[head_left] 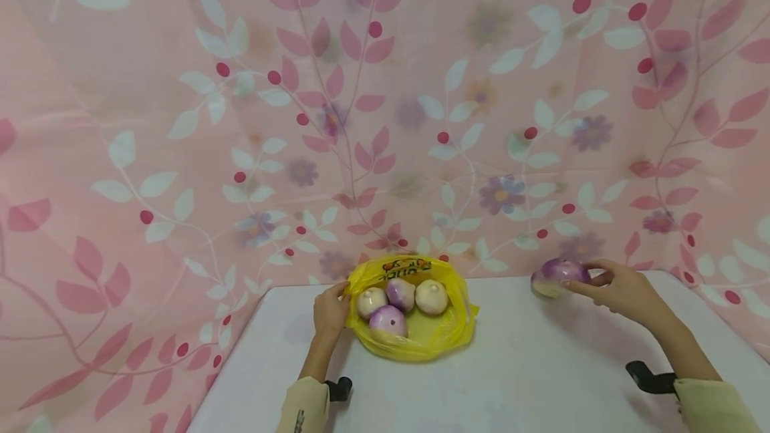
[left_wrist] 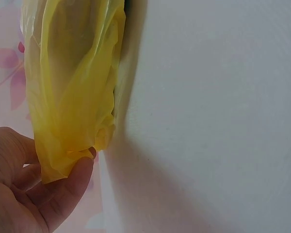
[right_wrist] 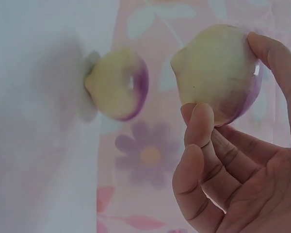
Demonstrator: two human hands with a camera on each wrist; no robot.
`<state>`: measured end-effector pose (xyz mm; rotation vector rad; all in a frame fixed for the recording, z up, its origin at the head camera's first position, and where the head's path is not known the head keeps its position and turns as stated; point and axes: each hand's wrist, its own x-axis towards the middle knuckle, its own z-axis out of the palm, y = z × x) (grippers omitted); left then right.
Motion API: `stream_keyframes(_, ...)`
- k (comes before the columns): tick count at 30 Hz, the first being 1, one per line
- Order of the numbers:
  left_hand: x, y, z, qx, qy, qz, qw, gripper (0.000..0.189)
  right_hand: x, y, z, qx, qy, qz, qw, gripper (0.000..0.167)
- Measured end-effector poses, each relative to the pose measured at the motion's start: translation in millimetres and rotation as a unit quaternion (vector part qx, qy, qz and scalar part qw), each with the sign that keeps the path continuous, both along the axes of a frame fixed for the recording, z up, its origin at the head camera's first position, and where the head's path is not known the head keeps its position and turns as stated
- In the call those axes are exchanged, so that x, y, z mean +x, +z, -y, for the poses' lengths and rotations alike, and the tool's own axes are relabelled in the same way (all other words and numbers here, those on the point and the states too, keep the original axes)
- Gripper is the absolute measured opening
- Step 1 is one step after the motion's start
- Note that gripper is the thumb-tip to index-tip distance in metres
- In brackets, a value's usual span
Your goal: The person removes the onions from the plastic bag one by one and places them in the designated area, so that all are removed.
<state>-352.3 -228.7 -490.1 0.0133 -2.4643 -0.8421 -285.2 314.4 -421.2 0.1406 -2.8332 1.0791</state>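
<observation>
A yellow plastic bag lies spread wide on the table, with several purple-and-white turnips inside. My left hand pinches the bag's left edge between thumb and fingers; the left wrist view shows the yellow plastic bunched at the fingertips. Over the table's right side, my right hand grips one turnip between thumb and fingers, held up off the surface. Just behind and left of it, a second turnip sits on the table, partly covered in the head view by the held one.
The white-covered table reaches back to a pink curtain printed with leaves and flowers. Black wrist mounts stick out from both forearms above the tabletop.
</observation>
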Motion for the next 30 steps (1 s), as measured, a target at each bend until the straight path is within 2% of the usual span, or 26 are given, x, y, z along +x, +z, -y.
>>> stream_keyframes(6, -1.6, 0.3, 0.0, -0.001, 0.003, -0.006, 1.0000, 0.031, -2.6, 3.2, -24, 0.015, -0.019, 0.003, 0.9997, 0.083)
stream_keyframes(11, -1.4, 0.5, 0.1, -0.003, 0.001, -0.008, 1.0000, 0.031, -4.9, 2.4, -36, 0.009, -0.025, 0.006, 0.9996, 0.084)
stream_keyframes(23, -0.6, -0.8, 1.9, -0.007, 0.001, -0.011, 0.9999, 0.030, -15.7, -14.9, -50, 0.018, -0.049, 0.001, 0.9986, 0.086)
stream_keyframes(30, 1.0, -1.0, 1.3, -0.005, 0.004, -0.010, 0.9999, 0.030, -22.0, -26.7, -56, 0.029, -0.063, 0.052, 0.9962, 0.098)
